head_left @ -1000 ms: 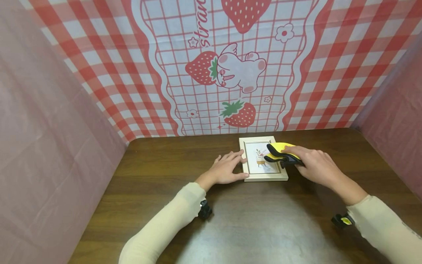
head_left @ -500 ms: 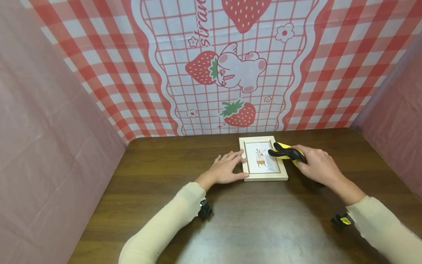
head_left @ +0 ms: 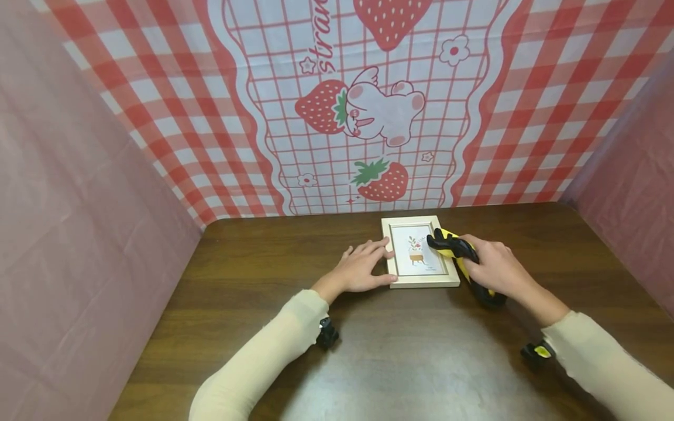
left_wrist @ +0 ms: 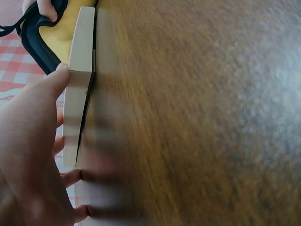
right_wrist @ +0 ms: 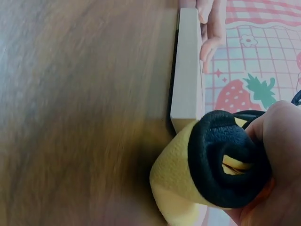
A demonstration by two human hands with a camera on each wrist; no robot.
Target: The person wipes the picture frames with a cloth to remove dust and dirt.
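The right hand [head_left: 495, 269] grips a bunched yellow cloth [right_wrist: 171, 172] with black edging, its tip over the right side of a cream picture frame [head_left: 421, 282]. Across from it, the left hand [head_left: 358, 269] has its fingers spread, thumb and fingertips at the frame's left side. The frame lies face up near the far edge of the brown table [head_left: 411, 356]. 2 pale sleeves [head_left: 263, 354] reach in; beyond hangs a red-checked strawberry backdrop [head_left: 558, 76].

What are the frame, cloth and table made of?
Frame: perhaps painted wood or plastic; its pale, smooth sides show no clear grain.
Cloth: probably plush microfibre, judging by its fuzzy yellow surface, black edging and soft folds.
Table: wood or wood-look laminate; brown, streaky grain, with a glossy patch of reflected light.
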